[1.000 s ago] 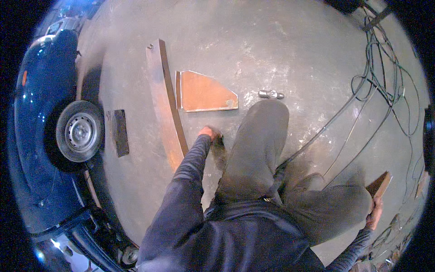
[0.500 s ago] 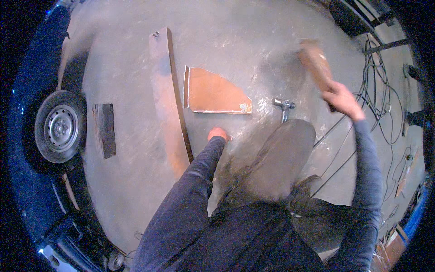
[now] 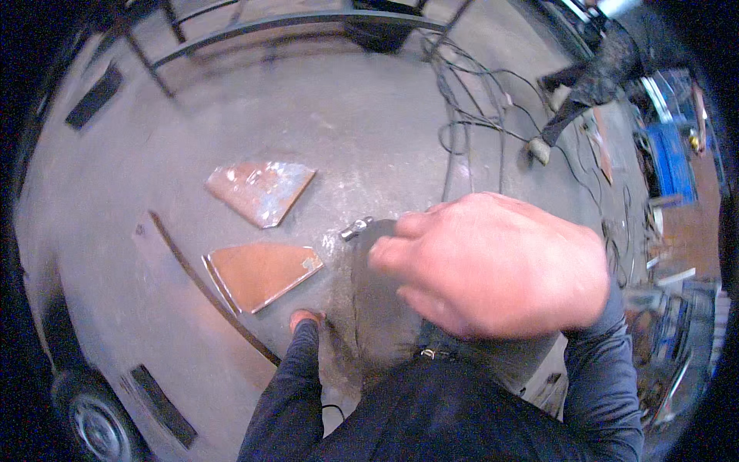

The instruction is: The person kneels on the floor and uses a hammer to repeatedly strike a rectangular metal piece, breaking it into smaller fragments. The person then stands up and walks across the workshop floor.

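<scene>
A: Where's my left hand [image 3: 306,317]?
B: Planted on the grey concrete floor [image 3: 400,146], just below the nearer rust-brown wedge-shaped steel plate [image 3: 262,273]; whether its fingers are spread or curled I can't tell
A: And my right hand [image 3: 493,266]?
B: Raised close to the camera, fingers loosely curled, nothing visibly held; a second rusty wedge plate [image 3: 260,191] lies beyond, a thin dark curved strip [image 3: 208,289] beside the first

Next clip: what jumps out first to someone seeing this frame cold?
The right hand, raised close to the camera with its fingers curled, fills the middle right. Past it, two rusty flat metal plates lie on the grey concrete floor: one upper left of centre, one just below, beside a long thin metal strip. The left hand rests on the floor near the lower plate.
</scene>
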A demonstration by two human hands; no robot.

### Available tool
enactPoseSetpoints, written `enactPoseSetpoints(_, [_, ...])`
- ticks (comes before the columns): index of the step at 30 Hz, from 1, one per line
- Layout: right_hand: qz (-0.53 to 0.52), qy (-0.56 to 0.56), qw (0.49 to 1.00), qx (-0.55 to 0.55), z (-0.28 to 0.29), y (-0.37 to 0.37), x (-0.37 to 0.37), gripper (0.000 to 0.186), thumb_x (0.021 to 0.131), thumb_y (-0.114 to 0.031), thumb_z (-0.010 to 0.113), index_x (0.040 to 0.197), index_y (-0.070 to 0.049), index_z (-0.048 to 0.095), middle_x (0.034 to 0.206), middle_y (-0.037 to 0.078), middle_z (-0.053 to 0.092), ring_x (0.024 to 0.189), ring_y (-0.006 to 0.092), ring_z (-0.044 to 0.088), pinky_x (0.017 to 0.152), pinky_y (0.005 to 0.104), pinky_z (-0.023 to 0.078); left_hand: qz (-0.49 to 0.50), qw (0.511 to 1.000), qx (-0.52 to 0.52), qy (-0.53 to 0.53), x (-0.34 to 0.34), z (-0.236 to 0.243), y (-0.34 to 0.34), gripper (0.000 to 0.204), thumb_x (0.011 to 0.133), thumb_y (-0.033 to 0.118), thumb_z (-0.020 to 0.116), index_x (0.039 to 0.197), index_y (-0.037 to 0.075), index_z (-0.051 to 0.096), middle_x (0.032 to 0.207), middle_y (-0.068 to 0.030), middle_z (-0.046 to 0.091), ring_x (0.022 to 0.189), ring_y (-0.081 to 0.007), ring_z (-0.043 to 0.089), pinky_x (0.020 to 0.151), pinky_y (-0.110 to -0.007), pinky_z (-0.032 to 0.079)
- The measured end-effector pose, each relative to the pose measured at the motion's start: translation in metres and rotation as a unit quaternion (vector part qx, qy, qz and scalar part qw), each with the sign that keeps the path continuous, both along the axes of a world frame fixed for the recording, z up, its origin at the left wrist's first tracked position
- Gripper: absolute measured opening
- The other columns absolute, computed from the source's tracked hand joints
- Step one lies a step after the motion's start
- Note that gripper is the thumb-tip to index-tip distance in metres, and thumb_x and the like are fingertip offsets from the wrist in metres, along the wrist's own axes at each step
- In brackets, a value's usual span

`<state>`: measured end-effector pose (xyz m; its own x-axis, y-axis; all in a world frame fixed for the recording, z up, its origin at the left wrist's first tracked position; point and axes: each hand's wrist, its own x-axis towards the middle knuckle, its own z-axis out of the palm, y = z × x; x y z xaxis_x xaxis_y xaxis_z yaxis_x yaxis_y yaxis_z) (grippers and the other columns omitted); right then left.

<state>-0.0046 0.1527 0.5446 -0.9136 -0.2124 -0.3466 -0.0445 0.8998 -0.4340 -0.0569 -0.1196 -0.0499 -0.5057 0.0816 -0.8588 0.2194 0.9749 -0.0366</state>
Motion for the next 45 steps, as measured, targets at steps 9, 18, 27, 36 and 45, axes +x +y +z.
enactPoseSetpoints(9, [0.069, 0.02, 0.994, -0.078, 0.006, -0.041, 0.025, 0.033, 0.084, -0.019, 0.065, 0.114, -0.004, 0.063, 0.101, 0.019, 0.068, 0.097, 0.039, 0.066, 0.085, 0.0458, 0.054, -0.055, 0.997, 0.024, -0.057, 0.043, 0.093, 0.014, 0.052, 0.083, 0.046, 0.072, 0.119, 0.009, 0.073, 0.131, -0.0138, 0.066, 0.123, -0.0298, 0.062, 0.104, -0.04, 0.049])
enactPoseSetpoints(18, [0.101, 0.01, 0.99, -0.093, -0.015, -0.014, 0.033, 0.035, 0.084, -0.019, 0.066, 0.116, -0.005, 0.065, 0.103, 0.019, 0.069, 0.099, 0.0376, 0.066, 0.086, 0.0449, 0.053, -0.051, 0.997, 0.004, -0.059, 0.056, 0.116, 0.014, 0.059, 0.083, 0.053, 0.07, 0.122, 0.009, 0.071, 0.134, -0.0139, 0.064, 0.125, -0.0299, 0.061, 0.105, -0.04, 0.048])
enactPoseSetpoints(27, [-0.046, -0.041, 0.996, -0.063, -0.015, 0.033, 0.056, 0.037, 0.083, -0.019, 0.067, 0.117, -0.006, 0.066, 0.104, 0.019, 0.069, 0.101, 0.0363, 0.066, 0.088, 0.0439, 0.052, -0.127, 0.992, 0.003, -0.013, 0.01, 0.022, 0.027, 0.066, 0.082, 0.059, 0.069, 0.125, 0.009, 0.069, 0.137, -0.0139, 0.062, 0.127, -0.0299, 0.06, 0.105, -0.04, 0.048])
enactPoseSetpoints(36, [-0.44, -0.128, 0.875, 0.157, -0.11, 0.193, 0.179, 0.033, 0.088, -0.017, 0.061, 0.117, -0.002, 0.064, 0.097, 0.015, 0.067, 0.085, 0.025, 0.065, 0.075, 0.0369, 0.052, 0.018, 1.0, -0.025, -0.004, 0.001, 0.028, 0.006, 0.071, 0.076, 0.061, 0.078, 0.117, 0.004, 0.072, 0.13, -0.0172, 0.066, 0.125, -0.0292, 0.061, 0.105, -0.04, 0.049])
enactPoseSetpoints(45, [-0.502, -0.126, 0.856, 0.0, -0.091, 0.171, 0.161, 0.033, 0.09, -0.012, 0.058, 0.122, -0.006, 0.062, 0.085, 0.002, 0.058, 0.072, 0.0118, 0.054, 0.063, 0.0279, 0.046, 0.102, 0.995, -0.02, 0.012, 0.0, 0.039, 0.006, 0.075, 0.073, 0.054, 0.084, 0.125, 0.003, 0.067, 0.133, -0.0178, 0.064, 0.122, -0.0305, 0.063, 0.102, -0.04, 0.051])
